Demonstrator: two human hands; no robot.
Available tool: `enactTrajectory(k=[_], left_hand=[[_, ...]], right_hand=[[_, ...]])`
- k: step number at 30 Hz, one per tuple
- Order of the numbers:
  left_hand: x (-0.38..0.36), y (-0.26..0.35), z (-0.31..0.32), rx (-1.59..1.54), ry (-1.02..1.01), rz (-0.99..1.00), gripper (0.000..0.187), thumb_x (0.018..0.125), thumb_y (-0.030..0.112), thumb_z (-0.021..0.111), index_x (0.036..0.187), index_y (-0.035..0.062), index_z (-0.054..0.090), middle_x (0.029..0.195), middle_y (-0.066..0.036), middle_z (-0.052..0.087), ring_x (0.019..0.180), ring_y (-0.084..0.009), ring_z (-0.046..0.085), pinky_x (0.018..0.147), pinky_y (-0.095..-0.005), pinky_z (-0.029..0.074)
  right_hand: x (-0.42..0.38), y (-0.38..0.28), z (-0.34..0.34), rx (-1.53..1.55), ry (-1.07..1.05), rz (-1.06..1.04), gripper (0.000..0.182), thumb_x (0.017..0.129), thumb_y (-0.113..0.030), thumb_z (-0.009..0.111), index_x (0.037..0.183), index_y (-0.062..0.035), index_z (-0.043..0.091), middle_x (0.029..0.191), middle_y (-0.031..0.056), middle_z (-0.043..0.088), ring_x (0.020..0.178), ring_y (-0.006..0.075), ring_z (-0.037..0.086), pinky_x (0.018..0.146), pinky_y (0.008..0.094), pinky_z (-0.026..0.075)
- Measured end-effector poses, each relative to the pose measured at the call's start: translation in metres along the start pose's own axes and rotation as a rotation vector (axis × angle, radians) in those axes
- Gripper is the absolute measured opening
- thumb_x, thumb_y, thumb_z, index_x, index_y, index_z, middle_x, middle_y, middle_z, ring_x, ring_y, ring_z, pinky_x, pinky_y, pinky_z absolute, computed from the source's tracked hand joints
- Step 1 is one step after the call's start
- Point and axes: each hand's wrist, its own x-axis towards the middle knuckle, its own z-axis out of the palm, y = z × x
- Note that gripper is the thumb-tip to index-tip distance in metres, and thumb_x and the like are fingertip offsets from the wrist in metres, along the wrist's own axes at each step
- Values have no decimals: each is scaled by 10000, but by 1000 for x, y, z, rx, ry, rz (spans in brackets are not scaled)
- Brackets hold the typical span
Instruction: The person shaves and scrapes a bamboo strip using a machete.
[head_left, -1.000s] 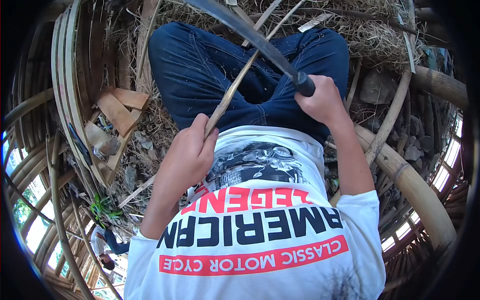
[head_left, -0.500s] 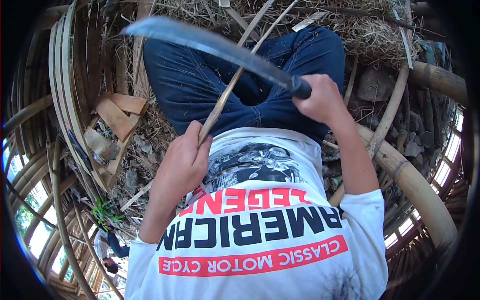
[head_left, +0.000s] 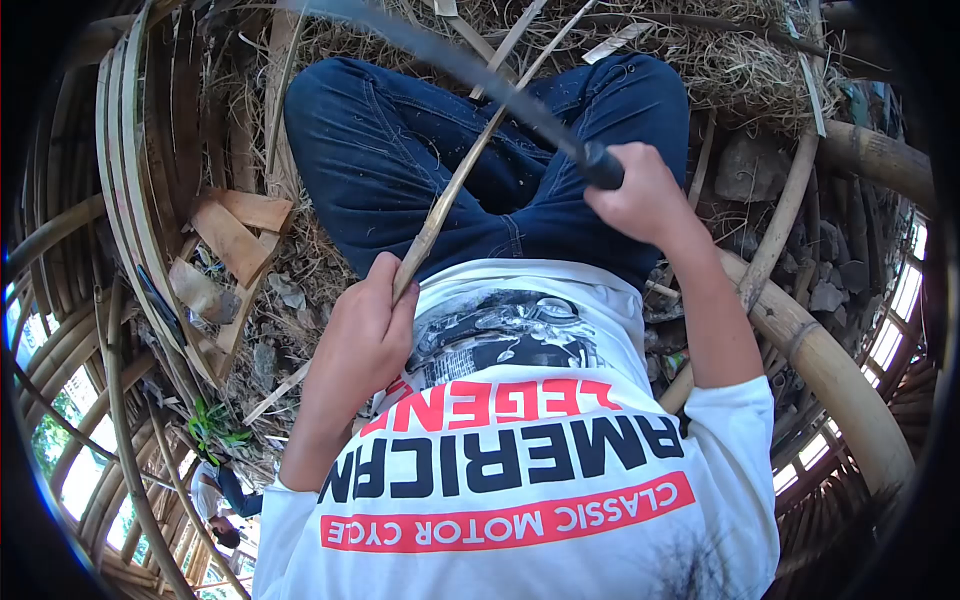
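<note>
My left hand (head_left: 362, 325) is closed around the near end of a thin bamboo strip (head_left: 455, 190), which slants away over my lap to the upper right. In my right hand (head_left: 640, 195) is the dark handle of a machete (head_left: 500, 92), gripped in a fist. Its long blade points to the upper left and crosses over the strip in this view. The blade looks narrow and smeared by motion, with its tip near the top edge. Below both hands are my crossed legs in blue jeans (head_left: 400, 150).
Long split bamboo slats (head_left: 125, 160) lie on the left beside flat wood pieces (head_left: 228, 238). Dry straw (head_left: 700, 70) covers the ground ahead. To the right are thick bamboo poles (head_left: 840, 385) and stones (head_left: 752, 168). Another person (head_left: 210, 495) is at the lower left.
The machete blade has swung upward and away, its tip higher, and it now shows more edge-on. My left hand and the bamboo strip have barely moved.
</note>
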Motion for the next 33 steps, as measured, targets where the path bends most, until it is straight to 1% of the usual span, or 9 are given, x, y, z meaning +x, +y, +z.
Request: enactTrajectory(k=[2, 4, 5, 7, 10, 17, 22, 27, 33], left_hand=[[1, -2, 2, 7, 2, 3, 171, 982, 135, 509, 927, -17, 452, 733, -291, 560, 759, -500, 561, 660, -524, 415], [4, -7, 9, 100, 83, 104, 133, 986, 128, 493, 953, -1, 482, 684, -193, 518, 667, -366, 570, 623, -433, 416], [5, -5, 6, 101, 82, 104, 133, 986, 128, 493, 953, -1, 482, 684, -193, 518, 667, -366, 570, 623, -433, 416], [8, 5, -1, 96, 47, 28, 163, 983, 144, 511, 947, -9, 467, 745, -291, 575, 752, -499, 571, 675, -536, 421], [6, 3, -1, 124, 68, 50, 136, 980, 132, 504, 969, -2, 483, 727, -231, 546, 737, -432, 558, 658, -481, 401], [6, -1, 8, 260, 166, 98, 144, 970, 150, 530, 981, 15, 482, 735, -246, 579, 731, -451, 589, 652, -522, 424], [8, -2, 9, 403, 288, 127, 268, 979, 274, 573, 965, 20, 490, 702, -238, 601, 685, -460, 613, 597, -512, 463], [9, -2, 6, 416, 268, 144, 319, 984, 319, 577, 962, 14, 489, 701, -243, 605, 693, -458, 619, 592, -507, 467], [12, 3, 6, 393, 261, 174, 327, 983, 316, 580, 953, 5, 483, 689, -247, 598, 687, -465, 611, 585, -505, 465]], right_hand=[[1, -5, -6, -46, -38, 17, 186, 725, -218, 683, 792, -47, 713, 771, 209, 686, 808, 412, 670, 770, 465, 534], [4, -6, -3, -68, -52, 41, 171, 724, -218, 687, 777, -59, 721, 762, 195, 691, 798, 405, 673, 768, 455, 538], [7, -7, -1, -68, -52, 42, 171, 724, -218, 687, 777, -59, 721, 762, 195, 691, 798, 405, 673, 768, 455, 538], [8, -9, -1, -53, -24, 68, 168, 725, -216, 685, 773, -59, 721, 764, 192, 694, 803, 404, 674, 771, 456, 537], [8, -4, -1, -80, -3, 46, 168, 730, -215, 680, 767, -54, 716, 764, 193, 693, 805, 406, 672, 772, 456, 537], [-1, -2, -2, -91, 36, 63, 174, 721, -214, 677, 748, -43, 701, 763, 207, 687, 804, 420, 665, 764, 467, 536], [-24, -12, 10, -50, 74, 19, 171, 706, -206, 670, 741, -40, 694, 756, 208, 681, 792, 429, 661, 757, 475, 538], [-24, -16, 21, -18, -28, -42, 155, 701, -203, 674, 729, -52, 701, 726, 201, 670, 750, 410, 663, 732, 459, 541], [-22, -10, 20, -39, 26, -50, 150, 697, -205, 685, 730, -61, 708, 710, 190, 671, 733, 396, 667, 715, 449, 542]])
